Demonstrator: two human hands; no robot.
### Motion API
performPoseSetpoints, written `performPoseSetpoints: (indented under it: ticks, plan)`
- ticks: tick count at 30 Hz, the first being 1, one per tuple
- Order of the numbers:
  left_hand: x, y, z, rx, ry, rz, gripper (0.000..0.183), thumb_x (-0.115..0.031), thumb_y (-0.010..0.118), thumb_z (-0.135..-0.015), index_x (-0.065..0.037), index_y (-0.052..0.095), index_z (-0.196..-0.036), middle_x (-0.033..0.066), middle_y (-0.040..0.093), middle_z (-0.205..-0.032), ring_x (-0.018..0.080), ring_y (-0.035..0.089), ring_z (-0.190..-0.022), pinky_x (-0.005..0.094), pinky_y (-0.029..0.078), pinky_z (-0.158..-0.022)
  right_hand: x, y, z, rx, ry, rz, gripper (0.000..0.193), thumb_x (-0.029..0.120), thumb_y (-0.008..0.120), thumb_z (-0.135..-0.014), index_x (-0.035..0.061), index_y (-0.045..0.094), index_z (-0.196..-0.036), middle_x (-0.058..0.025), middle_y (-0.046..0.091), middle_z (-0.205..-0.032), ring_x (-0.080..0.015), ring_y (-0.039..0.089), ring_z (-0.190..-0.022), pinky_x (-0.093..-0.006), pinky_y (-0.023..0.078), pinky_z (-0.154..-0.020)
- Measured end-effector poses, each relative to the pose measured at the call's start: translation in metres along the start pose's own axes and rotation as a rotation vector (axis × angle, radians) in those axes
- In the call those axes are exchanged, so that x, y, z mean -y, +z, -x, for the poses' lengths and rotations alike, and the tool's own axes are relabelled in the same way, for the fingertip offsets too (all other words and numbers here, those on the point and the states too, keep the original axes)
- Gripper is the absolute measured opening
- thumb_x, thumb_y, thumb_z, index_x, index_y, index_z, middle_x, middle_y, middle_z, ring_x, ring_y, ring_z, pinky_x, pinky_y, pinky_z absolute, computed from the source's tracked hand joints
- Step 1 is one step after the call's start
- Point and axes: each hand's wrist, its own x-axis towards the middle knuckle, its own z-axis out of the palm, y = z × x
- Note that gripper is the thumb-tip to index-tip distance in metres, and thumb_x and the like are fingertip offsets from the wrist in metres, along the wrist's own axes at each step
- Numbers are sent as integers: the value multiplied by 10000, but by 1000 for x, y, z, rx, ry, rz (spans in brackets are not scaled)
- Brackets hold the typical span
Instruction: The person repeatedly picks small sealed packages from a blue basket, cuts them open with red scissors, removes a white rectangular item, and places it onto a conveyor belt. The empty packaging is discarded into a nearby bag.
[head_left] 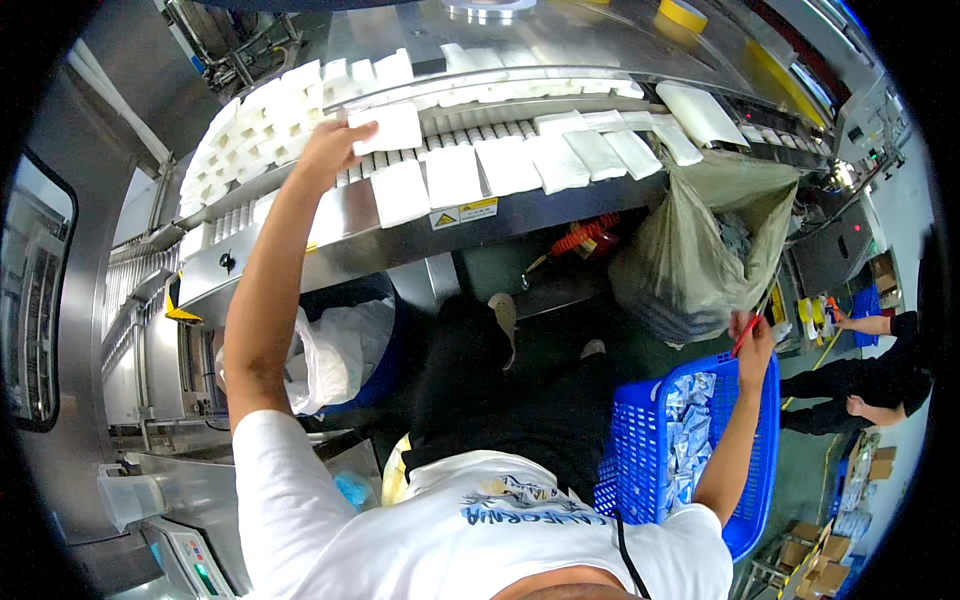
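Observation:
My left hand (335,148) reaches over the roller conveyor and grips the near-left edge of a flat white packet (392,128), fingertips on its top. Several similar white packets (508,165) lie in a row along the conveyor's near metal edge, some overlapping to the right. Low at the right, my right hand (755,350) is closed around red-handled scissors (743,336), the blades pointing up and away. Below that hand stands a blue plastic basket (640,425) with many small blue-and-white sachets (690,430) inside. My right forearm crosses the basket's right part.
Stacked white packets (250,135) fill the far-left side. A greenish sack (670,260) hangs beside the conveyor's right end. A lined blue bin (385,350) stands beneath the left side. At right, a person in dark clothes (870,365) stands near shelves with cardboard boxes (825,555).

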Motion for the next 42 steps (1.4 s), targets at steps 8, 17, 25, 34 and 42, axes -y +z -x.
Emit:
performPoseSetpoints:
  ticks: [8,17,25,34,42]
  plan:
    - [15,35,-40,212,308,-958,579,-487,703,-901,89,707,-846,226,685,-779,302,676,-747,459,513,-681,-47,-49,114,-224,138,251,260,276,744,-978,68,617,-886,28,554,-656,-84,494,-539,-274,391,-495]
    - [-8,27,128,51,447,-286,441,-382,624,-1051,19,682,-1226,140,740,-1049,161,669,-871,260,528,-745,-215,-200,265,-386,832,770,332,365,756,-801,55,758,-920,-180,751,-846,-324,738,-791,-448,570,-719]
    - [63,120,237,199,208,-268,264,-290,657,-1039,-40,714,-1103,85,744,-935,78,629,-731,227,526,-645,-320,-131,291,-148,783,716,282,334,702,-843,53,697,-830,-219,730,-847,-431,696,-798,-486,550,-731]
    - [47,178,264,316,90,-327,343,-337,686,-1021,-2,702,-1092,91,751,-900,106,631,-701,269,534,-628,-414,-45,140,-498,577,463,395,413,737,-884,65,667,-1058,-199,743,-958,-401,711,-883,-499,538,-745]
    - [51,212,291,503,1,-75,272,-226,685,-1019,28,682,-1114,125,761,-927,128,685,-749,263,565,-684,-378,-55,154,-445,816,-45,205,225,779,-867,52,698,-942,-95,702,-780,-267,668,-664,-391,519,-586]
